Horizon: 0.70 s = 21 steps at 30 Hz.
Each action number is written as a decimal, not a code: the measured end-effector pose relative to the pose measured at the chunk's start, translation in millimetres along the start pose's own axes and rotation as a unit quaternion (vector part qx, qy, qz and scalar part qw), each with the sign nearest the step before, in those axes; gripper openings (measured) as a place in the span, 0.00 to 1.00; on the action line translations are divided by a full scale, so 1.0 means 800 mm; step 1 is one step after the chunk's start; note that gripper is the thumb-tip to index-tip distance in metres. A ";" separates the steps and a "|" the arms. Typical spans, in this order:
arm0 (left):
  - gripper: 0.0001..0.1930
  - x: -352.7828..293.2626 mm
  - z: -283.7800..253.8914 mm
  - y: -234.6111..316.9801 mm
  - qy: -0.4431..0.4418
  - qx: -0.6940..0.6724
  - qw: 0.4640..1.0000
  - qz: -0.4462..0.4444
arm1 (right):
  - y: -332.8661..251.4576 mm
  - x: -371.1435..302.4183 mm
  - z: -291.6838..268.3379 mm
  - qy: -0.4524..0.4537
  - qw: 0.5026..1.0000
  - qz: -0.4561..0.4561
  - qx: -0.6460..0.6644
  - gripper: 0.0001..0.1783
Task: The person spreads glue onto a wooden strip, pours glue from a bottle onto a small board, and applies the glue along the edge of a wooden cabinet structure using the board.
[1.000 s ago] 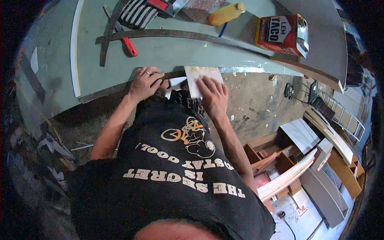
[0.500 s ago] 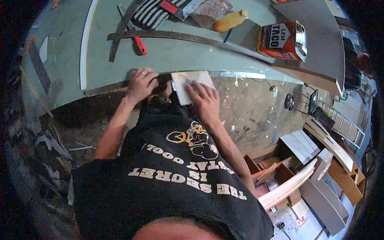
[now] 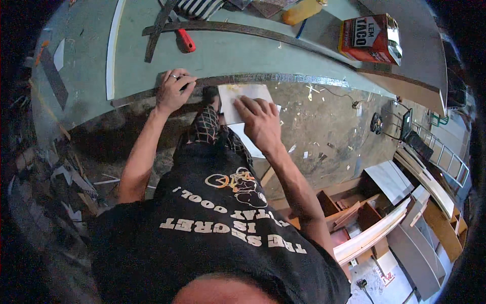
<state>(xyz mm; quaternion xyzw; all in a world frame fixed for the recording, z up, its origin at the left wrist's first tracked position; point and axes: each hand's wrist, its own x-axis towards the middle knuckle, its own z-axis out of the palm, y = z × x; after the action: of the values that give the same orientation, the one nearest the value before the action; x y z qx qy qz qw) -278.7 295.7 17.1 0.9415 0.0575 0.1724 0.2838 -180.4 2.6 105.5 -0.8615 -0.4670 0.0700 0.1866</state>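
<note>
My right hand [image 3: 261, 125] holds a pale, flat, squarish piece [image 3: 232, 93] with yellowish marks along its far edge. Its fingers lie bent across the top, and the thumb is hidden. This piece is just off the near edge of the grey-green panel [image 3: 228, 53]. Along that edge runs a dark strip [image 3: 215, 81], shiny toward the right. My left hand [image 3: 174, 91], a ring on one finger, is at the same edge farther left. Its fingers are curled closed around a dark spot, and what they grip cannot be made out.
On the panel lie crossed dark strips [image 3: 223, 28], a red-handled tool [image 3: 186, 41], a yellowish bottle [image 3: 302, 12] and a red-and-black can [image 3: 369, 39]. An upright board [image 3: 405, 83] borders the right side. Scraps litter the floor [image 3: 324, 131]; wooden boards [image 3: 374, 228] are piled at the lower right.
The view has shifted, so the panel's things sit higher and farther right. My right hand still has the pale piece. A white sheet shows beneath it now.
</note>
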 end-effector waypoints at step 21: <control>0.08 -0.013 -0.013 -0.013 -0.060 -0.017 0.998 0.014 | -0.080 -0.106 0.055 0.422 0.690 0.519 0.276 0.15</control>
<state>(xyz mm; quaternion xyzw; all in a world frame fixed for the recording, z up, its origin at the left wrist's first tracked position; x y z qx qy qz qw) -291.9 307.6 16.7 0.9460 0.0246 0.1208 0.2999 -290.5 -24.7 85.0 -0.8148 0.2227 -0.0894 0.5277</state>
